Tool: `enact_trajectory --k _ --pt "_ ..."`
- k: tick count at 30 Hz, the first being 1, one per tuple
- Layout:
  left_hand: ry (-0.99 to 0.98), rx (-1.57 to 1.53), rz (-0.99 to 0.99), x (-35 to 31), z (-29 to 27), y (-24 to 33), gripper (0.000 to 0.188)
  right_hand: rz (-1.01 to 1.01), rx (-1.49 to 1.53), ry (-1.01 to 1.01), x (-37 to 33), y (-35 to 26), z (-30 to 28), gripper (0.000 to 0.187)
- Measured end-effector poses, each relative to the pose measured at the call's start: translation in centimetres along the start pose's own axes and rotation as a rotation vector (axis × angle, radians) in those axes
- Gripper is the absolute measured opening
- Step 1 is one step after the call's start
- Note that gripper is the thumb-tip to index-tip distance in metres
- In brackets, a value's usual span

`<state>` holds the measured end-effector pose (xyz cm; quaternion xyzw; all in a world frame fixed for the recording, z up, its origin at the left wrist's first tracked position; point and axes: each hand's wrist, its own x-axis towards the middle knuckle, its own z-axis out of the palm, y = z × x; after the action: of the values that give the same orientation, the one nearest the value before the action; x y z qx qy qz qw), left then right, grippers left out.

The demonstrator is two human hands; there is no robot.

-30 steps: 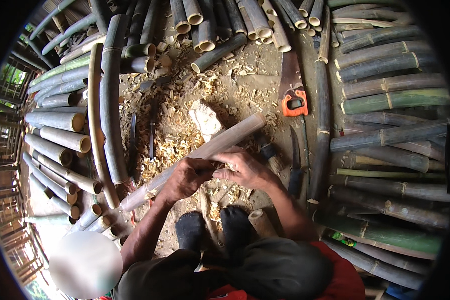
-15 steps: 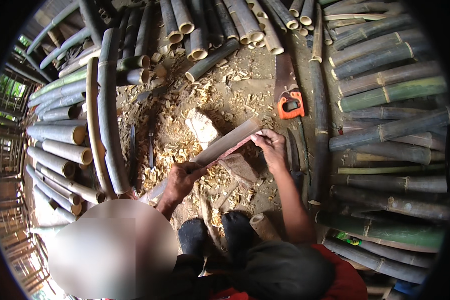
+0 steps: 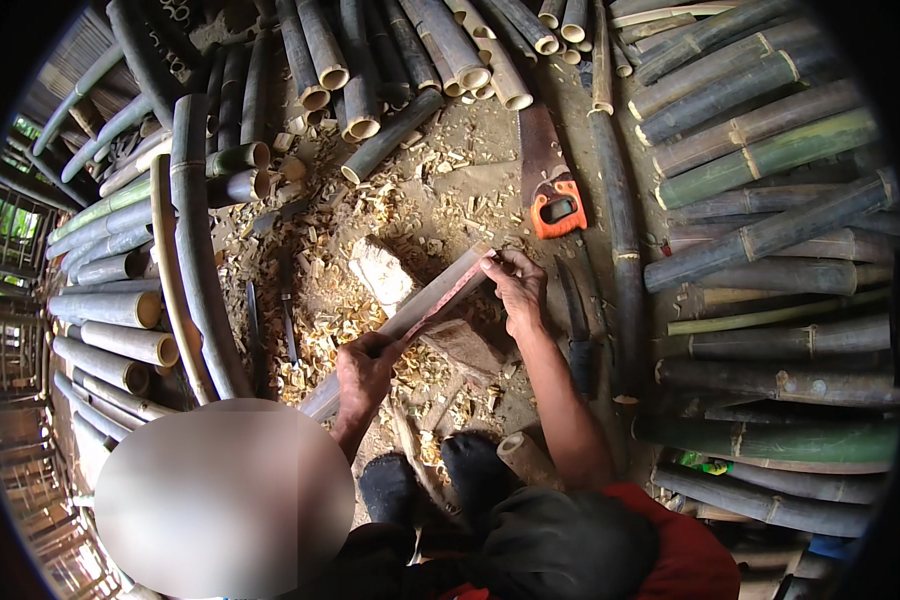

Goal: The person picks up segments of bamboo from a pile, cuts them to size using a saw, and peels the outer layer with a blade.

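My left hand (image 3: 363,372) is closed around a split bamboo piece (image 3: 425,303), held slanting from lower left to upper right. Along the bamboo's lower edge runs a thin pinkish strip (image 3: 448,299) that looks like a measuring tape; its lower end disappears at my left hand. At the bamboo's upper end my right hand (image 3: 520,285) pinches the strip's other end between thumb and fingers. Beneath the bamboo lie a pale chopped wood block (image 3: 380,270) and a brownish block (image 3: 467,347).
An orange-handled saw (image 3: 558,208) lies beyond my right hand. A dark-handled knife (image 3: 578,330) rests beside my right forearm, another blade (image 3: 288,325) to the left. Wood shavings (image 3: 320,250) cover the ground. Bamboo poles (image 3: 760,160) surround the work spot. A blurred patch hides the lower left.
The view has shifted, so surroundings sit a little further left. The strip now lies more across the bamboo's face near its upper end; both hands keep their holds.
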<state>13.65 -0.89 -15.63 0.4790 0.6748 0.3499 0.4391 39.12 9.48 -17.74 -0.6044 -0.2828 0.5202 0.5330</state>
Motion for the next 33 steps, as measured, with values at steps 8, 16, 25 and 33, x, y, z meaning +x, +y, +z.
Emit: enact_trajectory --k 8,16,25,33 --pt "0.008 0.027 -0.075 -1.1 -2.9 1.7 0.026 0.078 -0.023 -0.017 1.0 0.9 -0.6 0.022" --pt "0.091 0.037 -0.152 -1.5 -3.5 0.2 0.018 0.038 -0.038 0.002 0.2 -0.3 -0.1 0.02" --pt "0.161 0.056 -0.117 -1.7 -2.9 0.5 0.017 -0.008 -0.071 0.014 0.1 -0.2 -0.1 0.019" --pt "0.168 0.077 -0.124 -1.6 -2.9 0.5 0.014 -0.055 -0.094 0.023 0.6 0.5 -0.2 0.019"
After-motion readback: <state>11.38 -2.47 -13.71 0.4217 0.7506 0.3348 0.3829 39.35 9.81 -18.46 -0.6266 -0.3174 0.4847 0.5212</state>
